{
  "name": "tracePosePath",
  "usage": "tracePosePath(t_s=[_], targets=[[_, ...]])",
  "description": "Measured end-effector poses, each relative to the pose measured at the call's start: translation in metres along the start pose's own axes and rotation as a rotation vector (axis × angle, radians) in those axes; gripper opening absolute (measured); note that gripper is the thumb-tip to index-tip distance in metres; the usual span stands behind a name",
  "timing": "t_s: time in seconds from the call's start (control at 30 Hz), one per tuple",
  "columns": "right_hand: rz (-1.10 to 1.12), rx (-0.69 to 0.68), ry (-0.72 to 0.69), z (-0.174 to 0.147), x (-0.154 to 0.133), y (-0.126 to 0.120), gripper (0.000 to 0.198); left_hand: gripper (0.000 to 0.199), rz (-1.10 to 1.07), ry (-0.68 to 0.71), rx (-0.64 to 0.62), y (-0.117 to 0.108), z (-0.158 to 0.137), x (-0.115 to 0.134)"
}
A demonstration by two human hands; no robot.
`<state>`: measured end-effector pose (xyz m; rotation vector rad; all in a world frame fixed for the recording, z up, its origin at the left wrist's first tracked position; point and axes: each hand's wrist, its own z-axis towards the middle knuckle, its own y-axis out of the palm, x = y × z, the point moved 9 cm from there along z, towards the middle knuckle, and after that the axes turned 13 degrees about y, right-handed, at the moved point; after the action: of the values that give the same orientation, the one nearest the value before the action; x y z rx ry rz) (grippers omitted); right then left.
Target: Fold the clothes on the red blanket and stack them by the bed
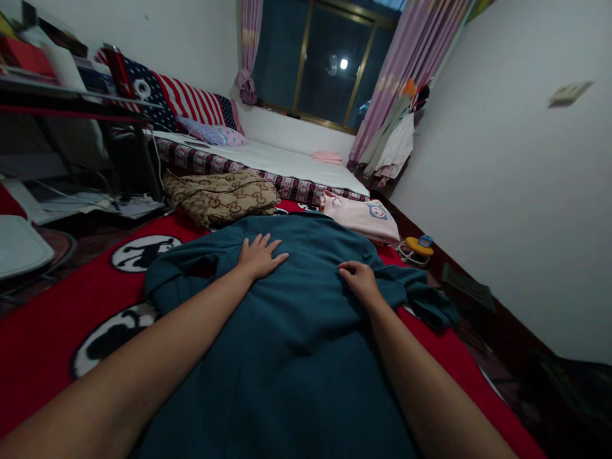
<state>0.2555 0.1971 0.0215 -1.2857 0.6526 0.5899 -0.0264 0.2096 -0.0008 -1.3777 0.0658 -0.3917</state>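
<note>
In the head view the L hand (259, 256) is lying palm-down, fingers spread wide & gripping nothing, on the far left part of the teal garment (301, 363), which is sprawling over the red blanket (43, 357). The R hand (359, 280) is curling at its right side, thumb & fingertips nearly meeting — can't tell if they're pinching fabric. Light, even palm pressure would be suiting the creases better than tugging, esp. near the rumpled right sleeve (425, 294).
</note>
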Motion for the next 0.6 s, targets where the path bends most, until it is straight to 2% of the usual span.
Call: tracePosePath(t_s=[0.1,0.17,0.23,0.3,0.4,0.5,0.6], targets=[[-0.285,0.133,-0.063,0.003,0.02,-0.034,0.029,0.07,-0.008,-0.001,0.017,0.0,0.0,0.0],[-0.467,0.271,0.0,0.006,0.04,-0.058,0.052,0.07,-0.021,0.001,0.035,-0.001,0.0,0.001],[-0.585,0.326,0.095,0.012,0.056,-0.072,0.072,0.067,-0.047,-0.044,0.095,-0.007,-0.002,-0.002],[-0.679,0.278,0.132,0.02,0.062,-0.069,0.076,0.06,-0.07,-0.161,0.222,-0.02,-0.007,-0.013],[-0.748,0.211,0.139,0.033,0.053,-0.057,0.075,0.05,-0.037,-0.356,0.412,-0.039,-0.022,-0.03],[-0.715,0.213,0.17,0.045,0.04,-0.046,0.08,0.056,-0.004,-0.486,0.423,-0.042,-0.031,-0.043],[-0.632,0.168,0.19,0.058,0.032,-0.032,0.097,0.066,-0.002,-0.515,0.383,-0.039,-0.03,-0.05]])
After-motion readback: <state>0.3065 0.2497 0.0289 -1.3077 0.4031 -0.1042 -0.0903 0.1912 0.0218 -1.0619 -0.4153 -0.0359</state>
